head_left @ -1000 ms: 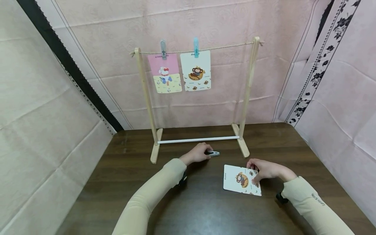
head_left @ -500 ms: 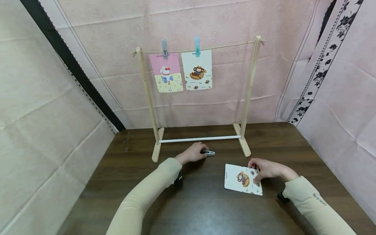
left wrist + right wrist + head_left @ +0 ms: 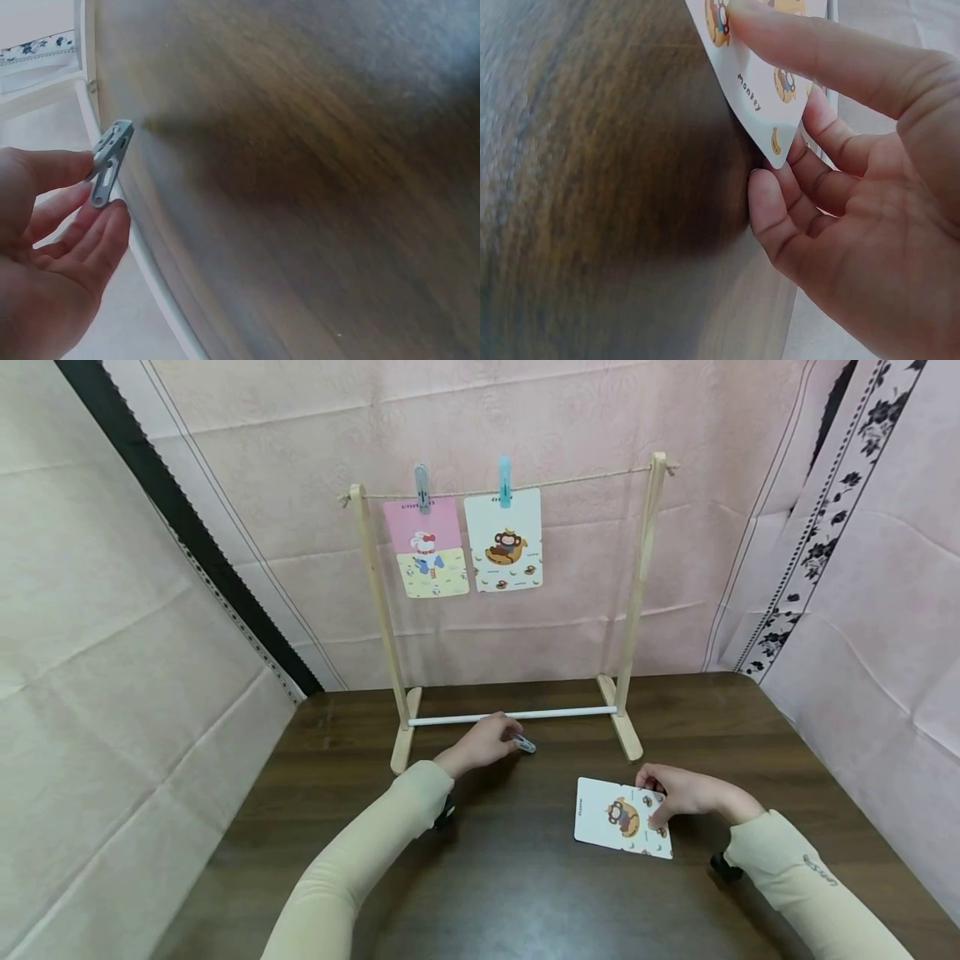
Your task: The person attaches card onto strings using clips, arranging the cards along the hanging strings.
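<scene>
My left hand (image 3: pixel 483 743) pinches a grey clothespin (image 3: pixel 111 163) between thumb and fingers, low over the table in front of the rack. At the right, my right hand (image 3: pixel 690 795) grips the edge of a white monkey card (image 3: pixel 615 814), its thumb on the printed face and the other fingers behind. In the right wrist view the card's corner (image 3: pixel 769 127) with the word "monkey" shows between thumb and fingers. From the rack's string hang a pink and yellow card (image 3: pixel 426 547), under a grey-blue clothespin (image 3: pixel 422 487), and another monkey card (image 3: pixel 504 560), under a light blue clothespin (image 3: pixel 505 482).
The wooden rack has a left post (image 3: pixel 381 618), a right post (image 3: pixel 640 585) and a white bottom bar (image 3: pixel 570 712). Its string (image 3: pixel 585 478) runs between the post tops. Pale cloth (image 3: pixel 517 643) hangs behind the dark wooden table (image 3: pixel 465 893).
My left hand has drawn back slightly to the left with the clothespin, which has turned in the fingers. The right hand and its card have hardly moved.
</scene>
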